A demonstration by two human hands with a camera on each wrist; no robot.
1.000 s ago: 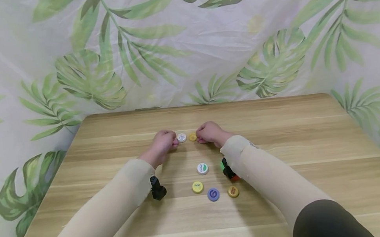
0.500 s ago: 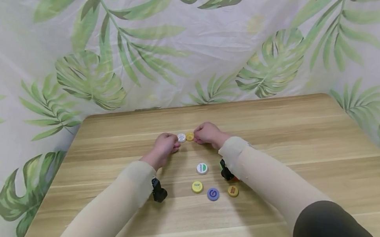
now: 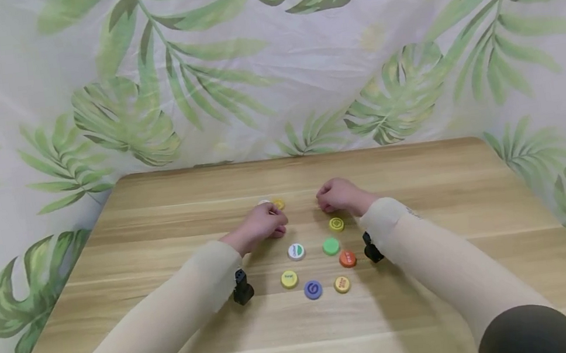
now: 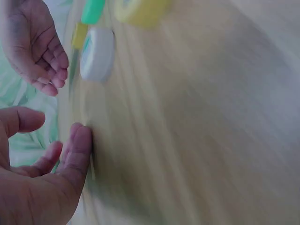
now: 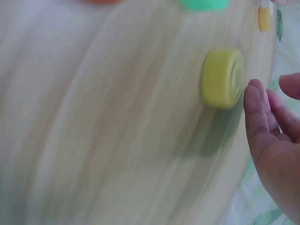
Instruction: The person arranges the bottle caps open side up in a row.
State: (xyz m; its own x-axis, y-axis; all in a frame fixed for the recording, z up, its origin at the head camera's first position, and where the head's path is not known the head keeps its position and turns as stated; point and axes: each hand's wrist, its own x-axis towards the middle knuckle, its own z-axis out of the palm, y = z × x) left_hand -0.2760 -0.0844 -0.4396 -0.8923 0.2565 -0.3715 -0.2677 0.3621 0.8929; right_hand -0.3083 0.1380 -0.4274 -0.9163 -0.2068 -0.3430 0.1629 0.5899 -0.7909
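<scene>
On table: two caps behind left hand | seven caps before right hand

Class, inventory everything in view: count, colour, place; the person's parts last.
Wood-grain table: one, brown, beneath caps
Leaf-print cloth: unclear count, white-green, behind table
Round plastic white caps: two, white, back left, centre left
Round yellow caps: two, yellow, back right, front left
Round gold caps: two, gold, back left, front right
Round green cap: one, green, centre right
Round red cap: one, red, beside green
Round blue cap: one, blue, front centre
Small black cameras: two, black, at wrists
Left grip: one, bare, near back-left caps
Right grip: one, bare, near back-right cap
Fabric sleeves: two, beige and black, on arms
</scene>
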